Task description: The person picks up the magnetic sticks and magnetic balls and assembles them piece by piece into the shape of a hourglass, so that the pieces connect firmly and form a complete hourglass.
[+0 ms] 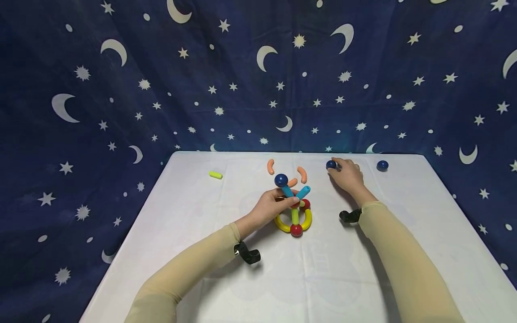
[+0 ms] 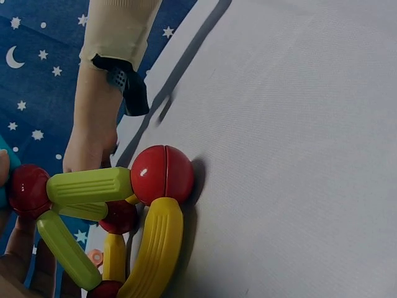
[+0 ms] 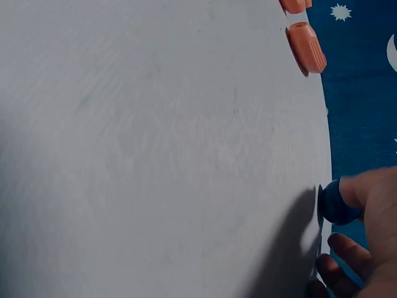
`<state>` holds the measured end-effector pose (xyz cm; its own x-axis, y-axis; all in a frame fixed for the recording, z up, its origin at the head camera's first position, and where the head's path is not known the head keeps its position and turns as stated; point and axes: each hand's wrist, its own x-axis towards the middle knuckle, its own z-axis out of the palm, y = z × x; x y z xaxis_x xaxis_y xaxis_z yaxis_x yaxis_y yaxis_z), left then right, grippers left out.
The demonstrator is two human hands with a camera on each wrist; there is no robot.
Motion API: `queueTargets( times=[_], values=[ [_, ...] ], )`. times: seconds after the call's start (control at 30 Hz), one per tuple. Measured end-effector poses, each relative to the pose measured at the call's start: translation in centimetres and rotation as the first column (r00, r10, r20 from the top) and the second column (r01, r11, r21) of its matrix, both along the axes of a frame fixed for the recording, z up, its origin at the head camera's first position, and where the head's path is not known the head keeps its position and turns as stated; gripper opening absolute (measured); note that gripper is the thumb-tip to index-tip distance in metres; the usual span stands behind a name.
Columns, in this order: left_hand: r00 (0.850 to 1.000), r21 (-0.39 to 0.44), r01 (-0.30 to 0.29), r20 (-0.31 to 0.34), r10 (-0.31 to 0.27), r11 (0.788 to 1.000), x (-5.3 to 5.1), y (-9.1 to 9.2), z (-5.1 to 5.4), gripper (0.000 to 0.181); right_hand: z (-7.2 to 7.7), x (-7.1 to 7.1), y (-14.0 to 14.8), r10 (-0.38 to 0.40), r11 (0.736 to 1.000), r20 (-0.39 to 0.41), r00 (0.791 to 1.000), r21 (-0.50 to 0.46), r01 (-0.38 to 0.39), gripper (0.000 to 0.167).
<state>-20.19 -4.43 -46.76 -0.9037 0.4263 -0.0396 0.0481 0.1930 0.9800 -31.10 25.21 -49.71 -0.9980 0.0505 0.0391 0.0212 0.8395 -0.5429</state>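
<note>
My left hand [image 1: 268, 207] grips the top of a structure of magnetic sticks and balls, its thumb across the front near the blue sticks [image 1: 304, 192]. Yellow curved sticks [image 1: 308, 220] and red balls [image 1: 296, 230] form the base on the table; green sticks [image 2: 90, 186] rise to a red ball [image 2: 30, 190] at the top. One blue stick bears a dark blue ball [image 1: 281, 180]. At the table's back, my right hand [image 1: 349, 177] pinches another dark blue ball [image 3: 337, 206] between thumb and fingers. The left fingers are partly hidden behind the structure.
Orange curved sticks [image 1: 302, 174] lie behind the structure. A short green stick [image 1: 216, 175] is at the back left. Another dark blue ball [image 1: 382, 166] sits right of my right hand. The white table [image 1: 250, 291] ends at a star-patterned cloth [image 1: 242, 67].
</note>
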Motion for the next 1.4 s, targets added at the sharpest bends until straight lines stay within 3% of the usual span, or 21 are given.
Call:
queueTargets(
  times=[0.3, 0.43, 0.53, 0.67, 0.87, 0.97, 1.17, 1.4],
  values=[
    [1.0, 0.005, 0.007, 0.007, -0.007, 1.0, 0.1, 0.2, 0.1, 0.03, -0.3, 0.8, -0.2, -0.066, 0.998, -0.022, 0.998, -0.025, 0.066, 0.051],
    [1.0, 0.001, 0.008, 0.0, -0.008, 1.0, 0.1, 0.3, 0.0, 0.029, 0.0, 1.9, -0.1, -0.063, 0.989, -0.009, 0.998, -0.138, 0.061, 0.057],
    [1.0, -0.001, -0.005, -0.006, 0.005, 1.0, 0.1, 0.3, -0.1, 0.028, 0.7, 3.0, -0.3, -0.041, 0.956, -0.014, 0.999, -0.291, 0.035, 0.063],
    [1.0, -0.003, -0.019, -0.012, 0.019, 1.0, 0.2, 0.3, 0.0, 0.028, 2.4, 5.2, -1.1, 0.021, 0.891, -0.059, 0.998, -0.451, -0.046, 0.064],
    [1.0, 0.002, -0.007, -0.006, 0.007, 1.0, 0.3, 0.2, 0.0, 0.027, 5.3, 9.5, -2.4, 0.156, 0.78, -0.125, 0.98, -0.594, -0.2, 0.05],
    [1.0, -0.006, -0.011, -0.022, 0.011, 1.0, 0.2, 0.2, 0.0, 0.027, 6.4, 11.0, -3.1, 0.219, 0.735, -0.154, 0.964, -0.624, -0.266, 0.043],
    [0.999, -0.018, -0.019, -0.041, 0.019, 1.0, 0.0, 0.2, -0.2, 0.027, 7.2, 12.1, -4.0, 0.287, 0.696, -0.209, 0.935, -0.625, -0.353, 0.035],
    [1.0, -0.015, -0.017, -0.012, 0.017, 1.0, 0.2, 0.2, 0.0, 0.029, 7.0, 12.3, -4.1, 0.279, 0.694, -0.232, 0.932, -0.622, -0.362, 0.035]
  ],
)
